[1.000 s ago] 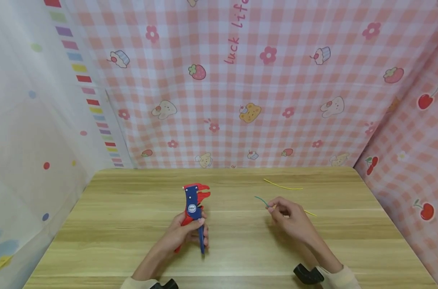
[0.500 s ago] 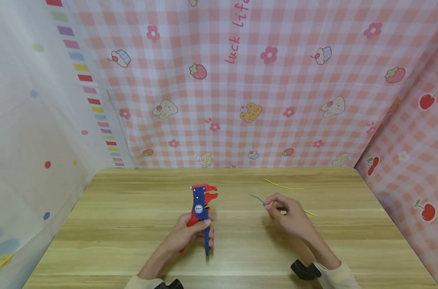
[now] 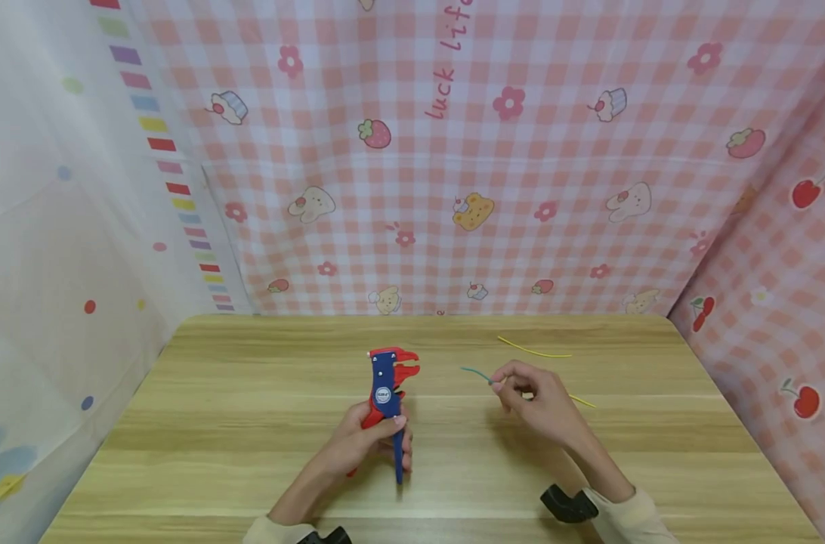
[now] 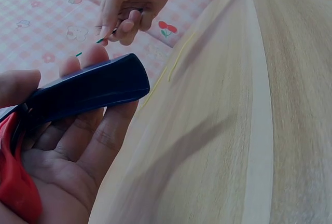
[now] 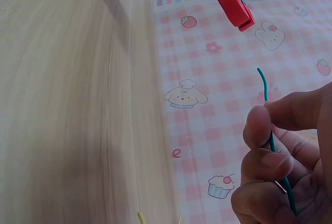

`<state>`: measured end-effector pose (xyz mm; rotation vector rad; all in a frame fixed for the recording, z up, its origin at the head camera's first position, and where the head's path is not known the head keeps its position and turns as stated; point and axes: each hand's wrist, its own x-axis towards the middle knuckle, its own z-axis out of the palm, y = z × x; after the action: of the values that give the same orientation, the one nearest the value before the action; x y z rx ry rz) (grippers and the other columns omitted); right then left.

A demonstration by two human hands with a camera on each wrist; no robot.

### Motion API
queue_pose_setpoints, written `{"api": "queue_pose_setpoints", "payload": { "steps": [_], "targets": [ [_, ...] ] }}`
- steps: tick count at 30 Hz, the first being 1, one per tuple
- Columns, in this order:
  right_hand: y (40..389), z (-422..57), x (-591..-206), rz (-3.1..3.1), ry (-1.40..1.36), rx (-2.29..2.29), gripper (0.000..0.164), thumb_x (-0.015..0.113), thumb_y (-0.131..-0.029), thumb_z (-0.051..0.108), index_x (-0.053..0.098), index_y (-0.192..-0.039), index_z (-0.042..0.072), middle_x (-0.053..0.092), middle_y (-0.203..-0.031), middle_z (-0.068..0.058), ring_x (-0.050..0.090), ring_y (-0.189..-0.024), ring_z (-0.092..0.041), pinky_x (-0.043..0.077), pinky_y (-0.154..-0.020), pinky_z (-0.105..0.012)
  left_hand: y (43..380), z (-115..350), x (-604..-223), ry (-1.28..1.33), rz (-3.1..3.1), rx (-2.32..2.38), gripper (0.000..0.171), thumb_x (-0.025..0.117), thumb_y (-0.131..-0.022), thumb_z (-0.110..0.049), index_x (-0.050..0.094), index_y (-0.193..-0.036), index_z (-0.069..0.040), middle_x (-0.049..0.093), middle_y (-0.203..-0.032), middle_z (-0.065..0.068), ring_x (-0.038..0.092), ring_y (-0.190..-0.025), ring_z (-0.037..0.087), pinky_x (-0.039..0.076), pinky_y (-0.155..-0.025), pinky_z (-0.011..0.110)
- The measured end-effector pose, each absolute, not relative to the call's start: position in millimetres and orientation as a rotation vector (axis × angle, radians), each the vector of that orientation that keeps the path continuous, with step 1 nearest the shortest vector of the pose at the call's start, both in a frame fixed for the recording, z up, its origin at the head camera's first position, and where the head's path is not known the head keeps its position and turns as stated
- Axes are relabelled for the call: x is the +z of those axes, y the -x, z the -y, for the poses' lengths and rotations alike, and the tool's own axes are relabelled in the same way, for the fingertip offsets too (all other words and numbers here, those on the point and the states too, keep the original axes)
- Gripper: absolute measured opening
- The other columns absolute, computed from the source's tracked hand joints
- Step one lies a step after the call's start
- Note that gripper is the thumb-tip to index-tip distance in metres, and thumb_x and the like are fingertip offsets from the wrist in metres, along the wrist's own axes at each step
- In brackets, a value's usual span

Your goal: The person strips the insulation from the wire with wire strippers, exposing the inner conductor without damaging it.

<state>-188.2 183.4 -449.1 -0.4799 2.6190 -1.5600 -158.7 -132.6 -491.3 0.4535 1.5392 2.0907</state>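
My left hand (image 3: 358,444) grips a red and blue wire stripper (image 3: 384,394) by its handles, its red head pointing right. The left wrist view shows fingers curled behind the blue handle (image 4: 93,86), with the red handle (image 4: 19,182) against the palm. To the right, my right hand (image 3: 540,399) pinches a short green wire (image 3: 477,373) between thumb and forefinger. One end of that wire sticks out toward the stripper head, with a gap between them. In the right wrist view the rest of the green wire (image 5: 282,177) runs down across the curled fingers.
Two yellow wires lie on the wooden table: a far yellow wire (image 3: 535,350) and a nearer yellow wire (image 3: 582,401), partly hidden behind my right hand. Behind the table (image 3: 249,423) hangs a pink checked curtain (image 3: 412,166); more cloth closes both sides.
My left hand has moved right with the wire stripper. My right hand has come slightly left with the green wire, narrowing the gap. The yellow wires lie where they were.
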Motion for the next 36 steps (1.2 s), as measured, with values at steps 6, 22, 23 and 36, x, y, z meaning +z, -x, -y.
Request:
{"api": "queue_pose_setpoints", "payload": {
  "steps": [6, 22, 23, 36],
  "targets": [
    [189, -180, -446, -2.627, 0.477, -1.548, 0.006, 0.064, -0.102, 0.018, 0.069, -0.103, 0.022, 0.063, -0.068, -0.016, 0.040, -0.052, -0.006, 0.026, -0.044, -0.019, 159, 129, -491, -0.482, -1.523, 2.105, 0.010, 0.050, -0.108, -0.014, 0.051, -0.116, -0.007, 0.071, -0.088, 0.002, 0.075, -0.076, 0.019, 0.065, -0.080, 0.047],
    [192, -169, -436, -2.614, 0.549, -1.568, 0.009, 0.066, -0.101, 0.023, 0.069, -0.102, 0.014, 0.056, -0.064, 0.001, 0.047, -0.053, -0.007, 0.031, -0.044, -0.021, 160, 118, -490, -0.572, -1.495, 2.141, 0.011, 0.052, -0.108, -0.016, 0.053, -0.114, -0.007, 0.071, -0.088, 0.002, 0.075, -0.076, 0.018, 0.065, -0.078, 0.044],
    [192, -169, -436, -2.611, 0.549, -1.571, 0.007, 0.066, -0.101, 0.022, 0.069, -0.101, 0.016, 0.056, -0.064, 0.001, 0.045, -0.053, -0.006, 0.030, -0.044, -0.020, 160, 117, -490, -0.575, -1.492, 2.142, 0.010, 0.052, -0.108, -0.016, 0.054, -0.114, -0.008, 0.071, -0.088, 0.002, 0.075, -0.075, 0.018, 0.065, -0.078, 0.044],
    [193, -162, -429, -2.621, 0.592, -1.589, 0.004, 0.068, -0.099, 0.021, 0.070, -0.098, 0.018, 0.055, -0.063, 0.002, 0.049, -0.054, -0.007, 0.034, -0.046, -0.023, 157, 108, -487, -0.595, -1.503, 2.125, 0.007, 0.051, -0.107, -0.013, 0.054, -0.112, -0.008, 0.071, -0.085, 0.001, 0.076, -0.075, 0.017, 0.065, -0.075, 0.041]
  ]
}}
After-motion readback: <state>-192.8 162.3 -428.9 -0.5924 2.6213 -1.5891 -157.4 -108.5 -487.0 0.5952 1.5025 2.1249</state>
